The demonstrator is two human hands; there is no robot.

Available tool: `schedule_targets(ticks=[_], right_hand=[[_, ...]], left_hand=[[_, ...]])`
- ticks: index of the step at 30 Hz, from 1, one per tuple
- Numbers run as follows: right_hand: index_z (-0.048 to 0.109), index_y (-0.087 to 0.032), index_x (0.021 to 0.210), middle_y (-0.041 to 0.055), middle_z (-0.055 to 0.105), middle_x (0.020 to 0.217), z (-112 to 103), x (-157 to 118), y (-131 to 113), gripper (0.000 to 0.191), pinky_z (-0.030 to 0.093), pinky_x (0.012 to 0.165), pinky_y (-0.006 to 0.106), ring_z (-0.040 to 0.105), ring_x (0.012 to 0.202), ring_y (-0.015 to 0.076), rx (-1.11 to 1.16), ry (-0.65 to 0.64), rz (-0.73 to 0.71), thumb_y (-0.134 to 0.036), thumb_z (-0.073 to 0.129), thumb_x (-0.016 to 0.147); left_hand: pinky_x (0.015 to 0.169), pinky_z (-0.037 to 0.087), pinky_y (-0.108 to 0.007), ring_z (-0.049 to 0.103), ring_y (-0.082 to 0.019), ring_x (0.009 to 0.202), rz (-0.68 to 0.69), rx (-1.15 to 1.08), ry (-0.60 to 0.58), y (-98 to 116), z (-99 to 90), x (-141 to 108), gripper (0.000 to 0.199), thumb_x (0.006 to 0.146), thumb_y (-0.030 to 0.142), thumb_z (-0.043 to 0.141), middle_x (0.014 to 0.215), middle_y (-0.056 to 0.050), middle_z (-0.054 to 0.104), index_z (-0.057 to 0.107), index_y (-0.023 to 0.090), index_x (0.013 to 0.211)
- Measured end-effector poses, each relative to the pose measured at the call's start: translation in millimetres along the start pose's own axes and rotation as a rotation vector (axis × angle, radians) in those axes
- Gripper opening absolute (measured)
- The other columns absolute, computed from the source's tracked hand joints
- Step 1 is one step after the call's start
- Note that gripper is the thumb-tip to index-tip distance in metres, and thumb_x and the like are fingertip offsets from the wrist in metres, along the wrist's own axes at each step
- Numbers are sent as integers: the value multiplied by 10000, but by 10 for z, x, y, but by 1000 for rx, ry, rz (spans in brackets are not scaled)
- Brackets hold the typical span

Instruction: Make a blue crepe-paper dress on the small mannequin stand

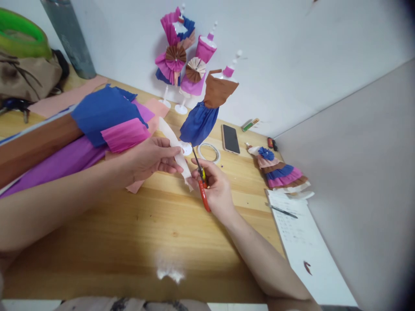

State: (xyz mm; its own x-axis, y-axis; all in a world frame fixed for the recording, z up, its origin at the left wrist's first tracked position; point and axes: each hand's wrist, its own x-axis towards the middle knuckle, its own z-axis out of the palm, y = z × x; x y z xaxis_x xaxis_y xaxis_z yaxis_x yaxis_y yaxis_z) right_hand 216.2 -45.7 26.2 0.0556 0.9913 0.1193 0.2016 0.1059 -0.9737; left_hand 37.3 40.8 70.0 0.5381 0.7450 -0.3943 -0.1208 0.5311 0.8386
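Observation:
Between the thumb and fingers of my left hand (158, 157) is a narrow strip of cream crepe paper (170, 133), held slantwise above the table. My right hand (215, 185) is closed around scissors with red handles (203, 196), their blades pointing up and away. The strip's lower end reaches the fingertips of my right hand; whether they pinch it, I cannot make out. Just beyond my hands stands a small dress form (202, 121) in a brown paper top and blue paper skirt. A roll of tape (209, 152) lies flat behind the scissors.
Folded crepe paper in blue (106, 112), pink (126, 134), brown and purple covers the left side. Two more dressed forms (175, 56) stand by the wall. At right are a phone (231, 139), a layered paper dress (282, 172) and a notebook (311, 250) with a pen (283, 211).

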Motion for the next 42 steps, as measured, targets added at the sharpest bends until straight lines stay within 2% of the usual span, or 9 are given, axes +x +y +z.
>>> schedule_targets(ticks=[8, 11, 14, 16, 22, 25, 30, 35, 42], right_hand=[[586, -265, 1149, 41, 689, 876, -172, -15, -235, 521, 510, 673, 316, 629, 768, 184, 80, -92, 33, -470, 812, 726], [575, -271, 1198, 51, 687, 920, -317, -29, -319, 629, 475, 618, 307, 563, 664, 155, 83, -239, 51, -614, 775, 711], [591, -263, 1249, 87, 670, 1043, -447, -39, -368, 716, 495, 679, 336, 571, 721, 172, 46, -410, 56, -736, 682, 719], [613, -249, 1261, 97, 665, 1054, -507, -29, -351, 713, 507, 723, 352, 588, 753, 183, 3, -472, 75, -744, 646, 749], [619, -201, 1288, 75, 671, 891, -574, 22, -142, 649, 516, 593, 287, 573, 637, 142, 40, -641, 96, -633, 670, 807], [603, -221, 1303, 64, 657, 923, -564, 4, -156, 553, 529, 621, 272, 563, 653, 124, 28, -654, 150, -553, 650, 863], [582, -208, 1287, 57, 626, 914, -527, -14, -296, 549, 525, 632, 269, 539, 657, 116, -5, -687, 214, -571, 625, 877], [579, -202, 1252, 78, 612, 944, -532, -16, -250, 534, 516, 635, 262, 589, 850, 175, 41, -719, 225, -564, 646, 866], [577, -196, 1257, 69, 610, 921, -522, -2, -274, 649, 541, 650, 287, 578, 737, 152, 26, -693, 264, -665, 645, 814]], left_hand=[[432, 514, -166, 686, -141, 459, 181, 80, 2, 156, -15, -18, 177, 871, 104, 642, 630, -63, 732, 648, 100, 694], [440, 530, -169, 697, -144, 481, 224, 86, -18, 186, -72, 15, 141, 857, 124, 675, 673, -70, 746, 650, 96, 722], [444, 543, -182, 711, -161, 517, 267, 76, -57, 180, -147, 67, 119, 846, 152, 697, 701, -90, 754, 651, 89, 756], [447, 544, -185, 715, -167, 531, 287, 75, -88, 173, -189, 97, 133, 849, 171, 697, 708, -102, 753, 650, 84, 760], [435, 536, -195, 713, -179, 516, 316, 55, -74, 198, -213, 110, 118, 887, 130, 620, 652, -87, 729, 611, 88, 777], [433, 526, -187, 706, -170, 507, 303, 46, -55, 218, -196, 90, 135, 912, 106, 567, 638, -87, 721, 600, 85, 782], [444, 519, -171, 706, -155, 518, 274, 42, -49, 218, -198, 91, 168, 931, 116, 550, 639, -88, 720, 594, 85, 772], [436, 526, -169, 707, -158, 507, 274, -1, -35, 216, -208, 107, 181, 930, 106, 555, 623, -81, 715, 585, 84, 753], [426, 534, -171, 705, -165, 491, 288, 13, -46, 232, -188, 87, 183, 922, 91, 559, 612, -89, 715, 605, 76, 746]])
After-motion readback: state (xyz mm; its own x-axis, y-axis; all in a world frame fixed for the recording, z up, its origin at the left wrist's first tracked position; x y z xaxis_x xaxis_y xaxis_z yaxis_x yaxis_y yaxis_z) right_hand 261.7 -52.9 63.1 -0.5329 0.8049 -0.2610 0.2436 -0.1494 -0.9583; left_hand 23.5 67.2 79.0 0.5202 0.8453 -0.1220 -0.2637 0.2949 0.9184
